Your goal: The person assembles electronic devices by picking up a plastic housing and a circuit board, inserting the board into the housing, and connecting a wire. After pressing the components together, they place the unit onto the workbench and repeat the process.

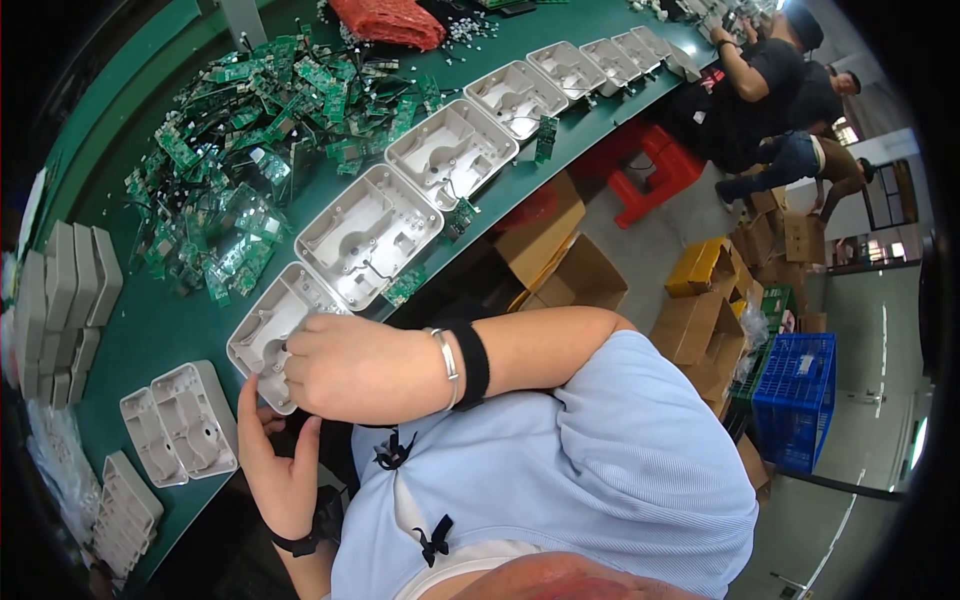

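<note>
A light-grey plastic housing (pixel 262 328) lies at the table's near edge, its open side up. My right hand (pixel 350 368) is closed over its near part, fingers curled down inside; what they hold, if anything, is hidden. Around the housing's near corner is my left hand (pixel 283 478), index finger against its side and thumb spread apart. Beyond it stands a row of like housings: a large one (pixel 350 248), another (pixel 455 150) and several smaller-looking ones farther off. Small green circuit boards (pixel 407 286) hang on wires at their table-edge side.
A heap of green circuit boards (pixel 250 150) covers the table's middle. Stacked housings (pixel 85 275) stand at left, two more (pixel 197 420) nearer. A red bag (pixel 390 22) lies at the back. Right of the table are a red stool (pixel 655 175), cardboard boxes (pixel 700 340), a blue crate (pixel 795 400) and people.
</note>
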